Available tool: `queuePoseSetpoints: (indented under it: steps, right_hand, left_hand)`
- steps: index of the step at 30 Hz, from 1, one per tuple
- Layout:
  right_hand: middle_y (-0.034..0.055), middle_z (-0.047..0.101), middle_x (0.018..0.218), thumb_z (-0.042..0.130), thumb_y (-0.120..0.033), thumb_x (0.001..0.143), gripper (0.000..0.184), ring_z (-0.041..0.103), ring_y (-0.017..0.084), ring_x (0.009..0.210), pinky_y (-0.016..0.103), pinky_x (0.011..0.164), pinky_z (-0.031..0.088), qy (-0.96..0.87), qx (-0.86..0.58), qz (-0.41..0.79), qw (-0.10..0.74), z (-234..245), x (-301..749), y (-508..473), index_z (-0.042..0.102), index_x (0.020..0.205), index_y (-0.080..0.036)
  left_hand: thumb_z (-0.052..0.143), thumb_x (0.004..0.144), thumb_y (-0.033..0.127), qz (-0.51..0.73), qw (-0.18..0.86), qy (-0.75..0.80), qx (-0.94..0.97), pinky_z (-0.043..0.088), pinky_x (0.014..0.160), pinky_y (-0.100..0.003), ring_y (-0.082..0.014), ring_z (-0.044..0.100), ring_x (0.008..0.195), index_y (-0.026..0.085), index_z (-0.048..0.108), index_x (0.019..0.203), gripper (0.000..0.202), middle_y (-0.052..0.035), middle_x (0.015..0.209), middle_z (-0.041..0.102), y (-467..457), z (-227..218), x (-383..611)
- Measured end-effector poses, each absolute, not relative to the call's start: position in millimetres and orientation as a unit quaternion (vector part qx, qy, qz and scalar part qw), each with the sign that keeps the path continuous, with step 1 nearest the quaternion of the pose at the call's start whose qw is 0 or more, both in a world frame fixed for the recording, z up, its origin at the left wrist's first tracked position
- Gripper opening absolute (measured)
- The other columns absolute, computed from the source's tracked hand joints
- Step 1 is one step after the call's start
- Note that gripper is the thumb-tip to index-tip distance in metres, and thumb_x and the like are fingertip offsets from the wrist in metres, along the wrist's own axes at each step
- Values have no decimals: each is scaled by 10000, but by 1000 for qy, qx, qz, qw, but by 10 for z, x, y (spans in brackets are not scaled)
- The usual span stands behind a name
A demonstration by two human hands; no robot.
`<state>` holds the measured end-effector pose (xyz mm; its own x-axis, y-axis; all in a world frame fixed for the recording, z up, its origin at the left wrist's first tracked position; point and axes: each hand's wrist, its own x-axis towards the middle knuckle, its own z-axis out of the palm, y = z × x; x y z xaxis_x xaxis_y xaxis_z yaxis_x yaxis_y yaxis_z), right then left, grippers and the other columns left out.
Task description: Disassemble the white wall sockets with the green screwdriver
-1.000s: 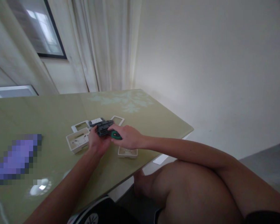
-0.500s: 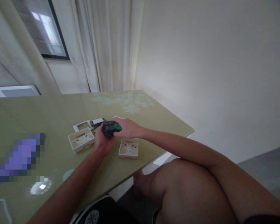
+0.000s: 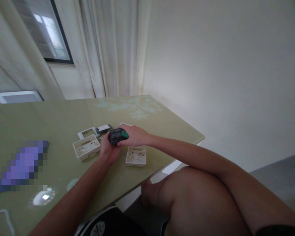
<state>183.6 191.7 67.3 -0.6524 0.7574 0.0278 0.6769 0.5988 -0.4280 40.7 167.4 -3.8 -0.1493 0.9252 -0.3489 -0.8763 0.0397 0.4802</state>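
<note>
Near the middle of the table, my left hand (image 3: 109, 150) is closed around the left side of a dark electrical socket module (image 3: 116, 135). My right hand (image 3: 135, 135) grips its right end, thumb below and fingers above. A rounded green piece (image 3: 124, 133) shows at that end; whether it belongs to the module I cannot tell. Left of my hands sit an open white back box (image 3: 86, 155) and a white cover frame (image 3: 80, 135). Behind them lies another dark socket module with a white face (image 3: 103, 128). A second white back box (image 3: 136, 164) stands below my right wrist.
The pale green tabletop (image 3: 64, 121) has its right corner by the wall. A blurred purple object (image 3: 23, 165) lies at left, and a white cable (image 3: 7, 216) in the lower left. A white edge (image 3: 125, 124) shows behind my right hand. My bent leg (image 3: 194, 196) is beside the table.
Both hands keep their hold on the dark socket module, which has barely moved. The whole view has shifted very slightly. The boxes and frame stay in place.
</note>
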Motion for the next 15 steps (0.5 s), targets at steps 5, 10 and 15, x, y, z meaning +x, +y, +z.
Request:
queuePoseSetpoints:
  steps: [5, 10, 15]
  right_hand:
    - [107, 710, 1340, 859, -506, 847, 649, 702, 320, 1208, 403, 924, 545, -895, -409, 149, 94, 690, 1837, 1910, 607, 1384, -245]
    - [120, 625, 1346, 787, -612, 872, 688, 719, 315, 1083, 415, 835, 566, -904, -411, 87, 81, 706, 1876, 1898, 564, 1438, -291]
    - [120, 629, 1346, 774, -607, 894, 669, 715, 307, 1067, 426, 846, 562, -908, -403, 79, 84, 717, 1904, 1887, 568, 1434, -269]
  left_hand:
    - [393, 1077, 195, 697, 641, 318, 37, 541, 580, -249, -164, 708, 649, 155, 757, 1111, 367, -44, 850, 783, 1696, -79, 344]
    - [397, 1071, 205, 699, 645, 306, 48, 601, 693, -306, -193, 731, 735, 164, 757, 1153, 372, -67, 933, 797, 1711, -69, 299]
    - [383, 1073, 205, 690, 662, 286, 58, 609, 684, -324, -216, 748, 757, 143, 765, 1172, 399, -96, 944, 802, 1672, -4, 285]
